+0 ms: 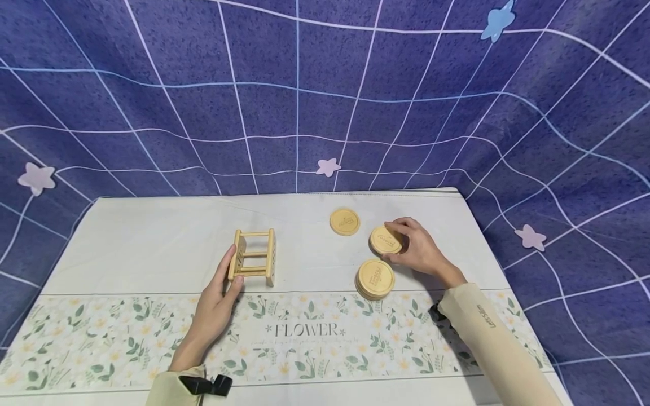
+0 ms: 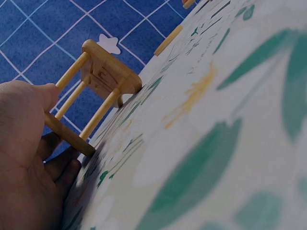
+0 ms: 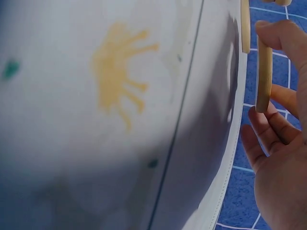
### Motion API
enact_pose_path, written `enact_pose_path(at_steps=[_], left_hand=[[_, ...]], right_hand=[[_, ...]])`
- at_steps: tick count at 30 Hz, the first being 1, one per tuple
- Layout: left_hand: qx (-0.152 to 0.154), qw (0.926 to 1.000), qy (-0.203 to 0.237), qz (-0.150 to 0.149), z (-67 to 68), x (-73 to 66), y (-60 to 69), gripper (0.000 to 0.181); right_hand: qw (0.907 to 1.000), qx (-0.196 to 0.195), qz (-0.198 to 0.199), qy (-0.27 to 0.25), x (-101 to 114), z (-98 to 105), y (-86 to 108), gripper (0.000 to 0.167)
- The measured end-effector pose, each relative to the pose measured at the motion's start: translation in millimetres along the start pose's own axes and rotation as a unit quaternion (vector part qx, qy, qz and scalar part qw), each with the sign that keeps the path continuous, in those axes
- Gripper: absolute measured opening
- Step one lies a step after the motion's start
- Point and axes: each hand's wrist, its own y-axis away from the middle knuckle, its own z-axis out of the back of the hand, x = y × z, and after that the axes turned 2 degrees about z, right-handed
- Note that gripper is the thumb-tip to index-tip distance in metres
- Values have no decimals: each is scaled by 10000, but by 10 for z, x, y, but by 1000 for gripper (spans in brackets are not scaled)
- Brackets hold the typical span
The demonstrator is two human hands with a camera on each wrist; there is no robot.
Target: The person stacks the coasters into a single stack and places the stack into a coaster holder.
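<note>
My left hand grips the left end of a small wooden coaster rack, its thumb and fingers on either side of the end board. In the left wrist view the rack shows two end boards joined by round bars, with no coaster between them. Over on the right, my right hand pinches a round wooden coaster by its edge, between thumb and fingers. The right wrist view shows that coaster edge-on, off the cloth. Just nearer to me lies a stack of coasters with engraved tops.
Another round coaster lies flat farther back, left of the right hand. A white tablecloth with a floral band covers the table. A blue grid-patterned curtain hangs behind the table and along its sides.
</note>
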Motion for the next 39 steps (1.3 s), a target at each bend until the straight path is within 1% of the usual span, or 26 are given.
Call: enact_pose_path(at_steps=[4, 10, 20, 27, 33, 39], left_hand=[[-27, 10000, 3, -62, 2, -26, -8, 71], [-5, 10000, -5, 6, -3, -37, -19, 70], [-5, 10000, -9, -9, -1, -26, -12, 70], [-20, 10000, -33, -1, 5, -19, -2, 70], [-6, 10000, -28, -21, 6, 9, -3, 70], [3, 10000, -8, -28, -1, 21, -2, 70]], right_hand=[[10000, 13, -55, 6, 32, 28, 7, 82], [9999, -15, -92, -73, 59, 62, 9, 83], [9999, 14, -83, -135, 100, 64, 22, 81], [9998, -65, 10, -185, 121, 60, 51, 80], [9996, -180, 183, -142, 124, 65, 81, 78], [9991, -224, 306, -184, 176, 80, 129, 79]])
